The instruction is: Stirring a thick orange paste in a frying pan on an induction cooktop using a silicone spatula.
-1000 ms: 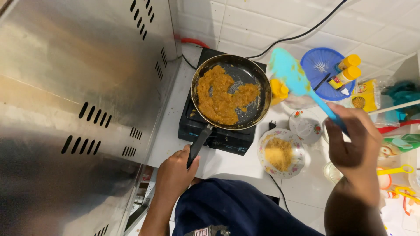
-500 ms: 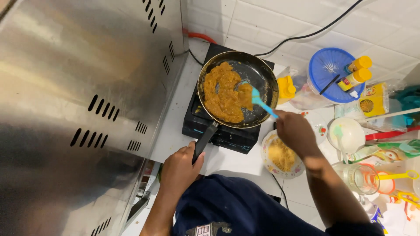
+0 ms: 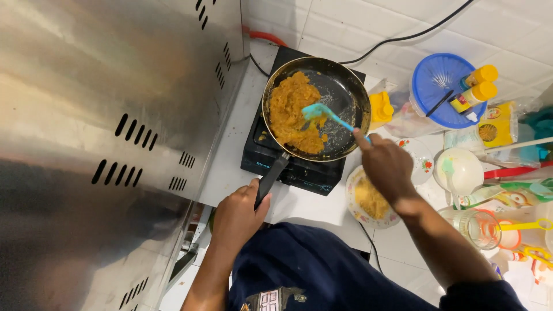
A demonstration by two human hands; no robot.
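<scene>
While the frying pan (image 3: 322,103) sits on the black single-burner stove (image 3: 299,167), the left hand (image 3: 239,216) is closed around the pan's handle (image 3: 271,178); the right hand (image 3: 386,167) clamps a turquoise spatula (image 3: 322,113), blade resting on the orange mash (image 3: 291,112) inside the pan.

Brushed metal panel (image 3: 86,115), glossy tiled wall (image 3: 357,23), dark matt pan (image 3: 345,92).

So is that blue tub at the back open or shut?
Shut. The blue lid covers the whole top of the tub, and two yellow-capped bottles lie across it.
</scene>
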